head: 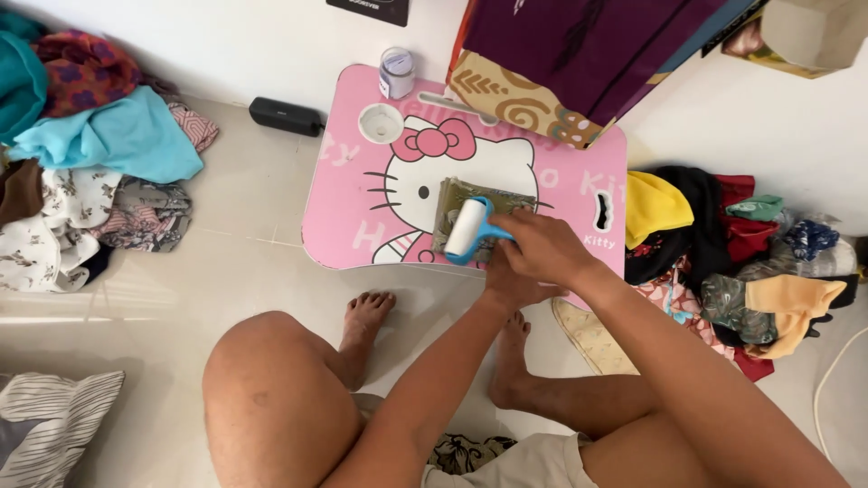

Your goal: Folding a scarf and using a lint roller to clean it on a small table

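A folded olive-green cloth (pixel 452 194) lies on a pink cartoon-cat lap table (pixel 353 203). My right hand (pixel 542 244) grips the blue handle of a lint roller (pixel 467 229), whose white roll rests on the cloth. My left hand (pixel 515 287) sits under the right one at the table's near edge, mostly hidden; its fingers seem to press the cloth's near edge.
A small lidded jar (pixel 396 72) and a white lid (pixel 381 122) stand at the table's far corner. A black speaker (pixel 286 116) lies on the floor to its left. Clothes are piled left (pixel 99 145) and right (pixel 723 244). Folded fabrics (pixel 579 54) lean against the wall.
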